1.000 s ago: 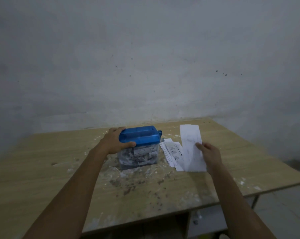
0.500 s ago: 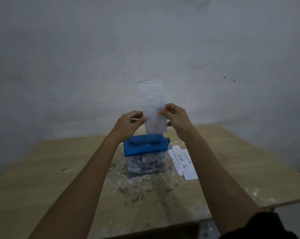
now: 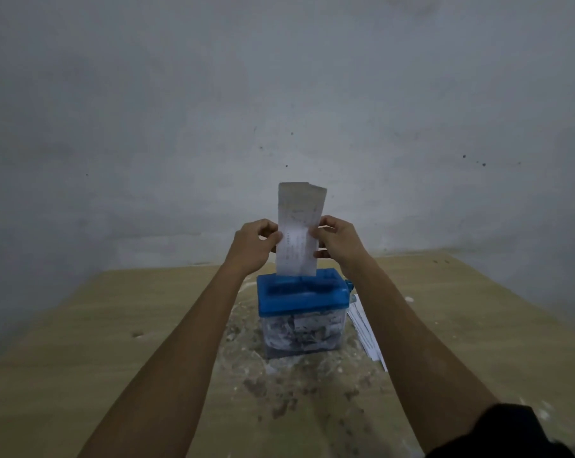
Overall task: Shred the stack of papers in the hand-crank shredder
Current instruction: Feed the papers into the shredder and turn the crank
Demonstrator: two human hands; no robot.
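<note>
A single paper strip point(image 3: 297, 241) is held upright over the shredder point(image 3: 303, 317), pinched at its left edge by the left hand point(image 3: 252, 247) and at its right edge by the right hand point(image 3: 339, 241) — thumbs in front, fingers curled behind. Its bottom edge is seen right at the slot in the blue lid point(image 3: 301, 294), and whether it has entered the cutters cannot be told. For a clean feed, the strip is best kept taut and square to the slot, lowered straight so no corner folds; one hand would then be needed at the crank point(image 3: 348, 286), a small blue stub on the lid's right end, while the other steadies the sheet.

The strip is thin, faintly printed paper, long and narrow, its top corner slightly curled. The lid is moulded glossy plastic, boxy with a recessed top; beneath it a clear bin point(image 3: 301, 335) is packed with crumpled white shreds. The waiting stack of papers point(image 3: 367, 332) lies flat just beside the bin on its right, partly hidden by the right forearm. The wooden table point(image 3: 97, 325) is pale and grainy — dusted with white flecks and dark smudges around the base
</note>
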